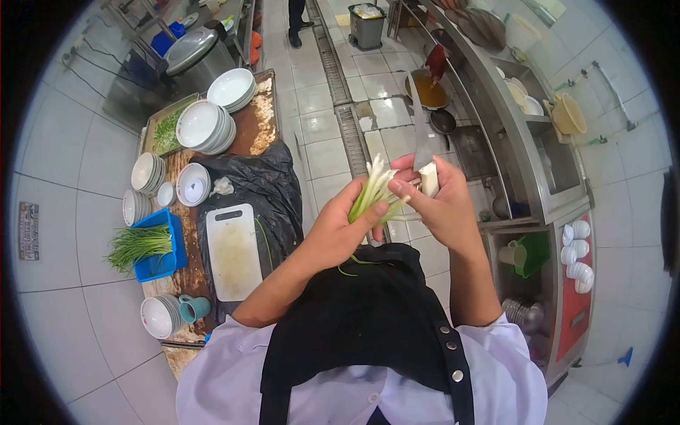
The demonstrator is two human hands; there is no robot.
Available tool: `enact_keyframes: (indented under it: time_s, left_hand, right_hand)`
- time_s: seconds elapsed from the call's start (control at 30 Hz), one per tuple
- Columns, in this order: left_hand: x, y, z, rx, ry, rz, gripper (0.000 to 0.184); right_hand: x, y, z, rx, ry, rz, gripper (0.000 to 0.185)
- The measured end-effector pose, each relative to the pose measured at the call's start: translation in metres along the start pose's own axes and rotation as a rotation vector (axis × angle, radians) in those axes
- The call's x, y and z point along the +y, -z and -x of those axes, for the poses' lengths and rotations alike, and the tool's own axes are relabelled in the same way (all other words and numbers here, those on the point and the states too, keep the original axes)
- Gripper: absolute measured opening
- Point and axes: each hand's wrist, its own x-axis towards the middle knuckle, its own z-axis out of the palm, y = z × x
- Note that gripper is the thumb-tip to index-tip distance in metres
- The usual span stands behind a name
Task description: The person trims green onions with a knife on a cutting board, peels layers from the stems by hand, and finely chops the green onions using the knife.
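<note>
In front of my black apron, my left hand (354, 216) is closed around a small bunch of spring onions (375, 188), their white root ends fanned upward and to the right. My right hand (446, 212) grips the white handle of a knife (422, 138), whose blade points up and away from me. The fingertips of that hand reach to the white ends of the bunch. To the left, a white cutting board (234, 258) lies on black plastic (283, 188), with one loose green stalk beside it.
Left on the worn table are stacked white bowls (202, 126), a blue basket of green stalks (170, 262), a teal mug (193, 309) and a tray of chopped greens (166, 131). On the right stands a metal sink counter (538, 156). A person's legs (296, 18) show far ahead.
</note>
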Motion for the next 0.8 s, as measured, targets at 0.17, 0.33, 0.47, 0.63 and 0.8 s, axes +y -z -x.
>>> enact_keyframes:
  time_s: [0.17,0.33,0.47,0.63,0.8]
  left_hand:
    - [-0.013,0.008,0.000,0.047,0.002,0.102,0.042]
    - [-0.012,-0.005,-0.003,0.122,-0.134,0.015,0.041]
    - [-0.014,0.004,-0.004,0.117,-0.035,0.077,0.030]
    - [-0.010,0.006,-0.005,0.153,0.008,0.058,0.019]
    - [-0.011,0.017,-0.001,0.056,0.121,0.192,0.022]
  right_hand:
    - [0.004,-0.002,0.001,0.027,-0.036,-0.059,0.030]
    - [0.006,-0.005,0.001,0.077,-0.144,-0.136,0.029]
    - [0.015,-0.006,0.002,0.094,-0.158,-0.094,0.028]
    - [0.019,-0.001,0.003,0.035,0.098,0.140,0.037]
    - [0.014,0.032,-0.005,-0.199,0.361,0.305,0.058]
